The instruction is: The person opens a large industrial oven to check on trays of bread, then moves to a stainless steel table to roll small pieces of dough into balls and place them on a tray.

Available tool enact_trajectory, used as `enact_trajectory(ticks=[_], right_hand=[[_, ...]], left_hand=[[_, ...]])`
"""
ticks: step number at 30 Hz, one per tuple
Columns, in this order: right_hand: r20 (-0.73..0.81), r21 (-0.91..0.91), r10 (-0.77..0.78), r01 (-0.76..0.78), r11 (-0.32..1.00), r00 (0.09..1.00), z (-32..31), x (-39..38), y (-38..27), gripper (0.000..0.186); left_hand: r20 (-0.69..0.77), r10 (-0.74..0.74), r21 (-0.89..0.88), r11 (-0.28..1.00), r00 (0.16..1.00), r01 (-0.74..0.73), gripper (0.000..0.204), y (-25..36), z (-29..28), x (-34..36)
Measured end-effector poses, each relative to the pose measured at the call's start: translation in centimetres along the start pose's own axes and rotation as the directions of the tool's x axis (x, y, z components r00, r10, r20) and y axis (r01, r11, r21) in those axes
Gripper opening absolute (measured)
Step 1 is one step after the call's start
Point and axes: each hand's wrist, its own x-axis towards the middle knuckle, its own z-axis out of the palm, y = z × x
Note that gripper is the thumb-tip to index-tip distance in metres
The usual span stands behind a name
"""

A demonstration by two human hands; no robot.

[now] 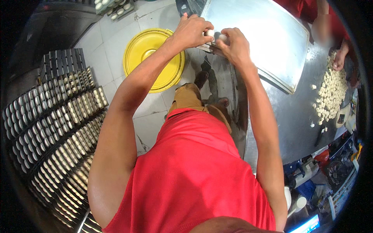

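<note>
Both my arms stretch forward to the near left corner of a stack of flat metal trays (pixel 256 35). My left hand (pixel 191 31) is closed, its thumb and fingers round a small white dough ball (pixel 210 33). A second dough ball (pixel 222 37) sits in the fingers of my right hand (pixel 237 46), which is closed too. The two balls are a short gap apart, just off the tray's edge. Part of a narrow tray edge (pixel 210 48) shows beneath my hands; what lies on it is mostly hidden by them.
A yellow round lid (pixel 134 58) stands on the tiled floor. Racked trays of oval dough pieces (pixel 50 116) fill the left. On the steel table (pixel 291 128) lies a heap of small dough lumps (pixel 330 97), with another person's hand (pixel 340 58) at it. More dough trays (pixel 116 11) are far left.
</note>
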Motion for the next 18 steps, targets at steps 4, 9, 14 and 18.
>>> enact_trajectory(ticks=[4,9,14,18], right_hand=[[0.079,0.006,0.088,-0.089,0.996,0.993,1.2,0.9,0.3,0.027],[0.038,0.048,0.114,-0.116,0.992,0.993,1.9,1.0,0.2,0.024],[-0.03,-0.048,0.065,-0.066,0.997,0.997,3.0,0.9,1.0,0.023],[-0.016,0.044,0.053,-0.053,0.998,0.998,0.9,0.4,-0.2,0.049]], left_hand=[[-0.01,0.043,-0.001,0.999,0.999,-0.043,0.033,-0.9,-0.3,0.0],[0.005,0.08,0.04,0.996,0.997,-0.081,0.034,-1.4,-0.6,0.6],[-0.056,0.226,-0.014,0.974,0.972,-0.227,0.04,-3.0,1.2,1.4],[-0.037,0.051,-0.073,0.996,0.998,-0.053,0.051,-2.3,-0.4,0.5]])
